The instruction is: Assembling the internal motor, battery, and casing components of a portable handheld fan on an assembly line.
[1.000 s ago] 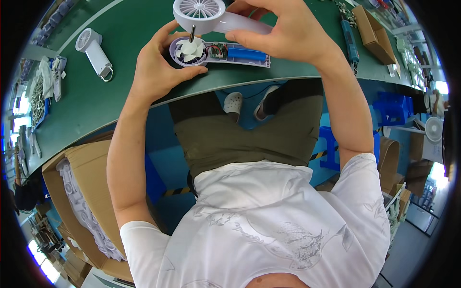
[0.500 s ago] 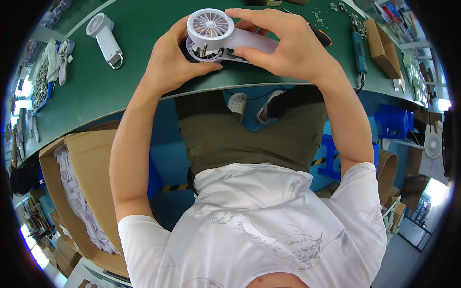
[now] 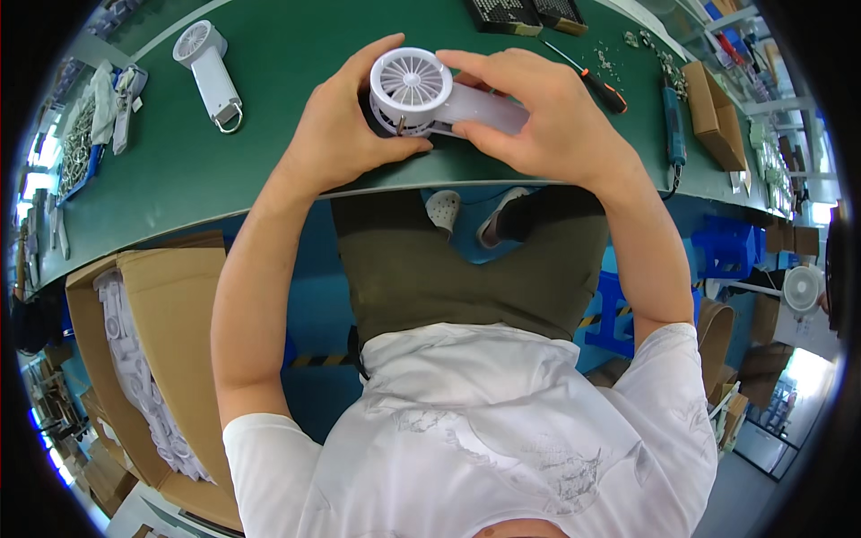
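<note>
A white handheld fan (image 3: 412, 81) is held between my hands just above the near edge of the green table. Its round grille faces up and its handle points right. Two shell halves lie one over the other, with a narrow gap showing below the grille and a small metal post at the front. My left hand (image 3: 334, 134) curves around the fan head's left side, thumb at its lower rim. My right hand (image 3: 558, 112) pinches the handle between thumb and fingers. Another white handheld fan (image 3: 213, 82), with a metal loop, lies farther left on the table.
At the back stand black trays of small parts (image 3: 507, 16). A screwdriver (image 3: 599, 88), loose screws, a teal electric screwdriver (image 3: 673, 125) and a small cardboard box (image 3: 715, 117) lie right. An open carton (image 3: 170, 260) of white fan parts stands below the table's left side.
The upper shell half has come down onto the lower one, so the gap has narrowed and the inside parts are mostly covered. My view has shifted slightly, showing more of the table's back.
</note>
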{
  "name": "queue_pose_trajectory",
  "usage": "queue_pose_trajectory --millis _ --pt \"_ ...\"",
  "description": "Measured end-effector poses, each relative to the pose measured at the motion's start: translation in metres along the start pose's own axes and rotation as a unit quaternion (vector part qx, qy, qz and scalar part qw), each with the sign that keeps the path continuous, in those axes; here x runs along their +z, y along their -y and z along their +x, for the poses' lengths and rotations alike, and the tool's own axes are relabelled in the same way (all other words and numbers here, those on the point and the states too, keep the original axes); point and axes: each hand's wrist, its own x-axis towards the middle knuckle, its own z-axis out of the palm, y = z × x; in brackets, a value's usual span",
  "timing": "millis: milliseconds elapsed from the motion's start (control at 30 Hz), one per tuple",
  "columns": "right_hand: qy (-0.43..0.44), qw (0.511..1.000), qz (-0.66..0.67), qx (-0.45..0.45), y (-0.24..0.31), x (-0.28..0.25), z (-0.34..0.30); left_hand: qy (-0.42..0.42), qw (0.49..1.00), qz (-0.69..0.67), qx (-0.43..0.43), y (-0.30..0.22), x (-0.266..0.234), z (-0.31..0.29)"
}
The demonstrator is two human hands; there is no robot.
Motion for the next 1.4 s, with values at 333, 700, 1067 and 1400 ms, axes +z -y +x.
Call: queue_pose_trajectory --millis 333,700,1067,1400 --pt "0.009 1.000 -0.004 0.001 0.001 -0.001 0.000 0.000 1.000 0.022 -0.014 -0.006 -0.003 0.002" --pt "0.026 0.999 -0.018 0.006 0.005 -0.001 -0.003 -0.007 0.999 0.035 -0.002 -0.004 -0.001 0.000" --pt "0.025 0.999 -0.013 0.027 0.008 -0.002 0.000 -0.010 0.999 0.039 -0.006 -0.010 -0.002 0.002" --pt "-0.025 0.998 -0.027 0.055 0.021 0.005 0.014 -0.021 0.998 0.059 0.005 -0.009 -0.001 0.000"
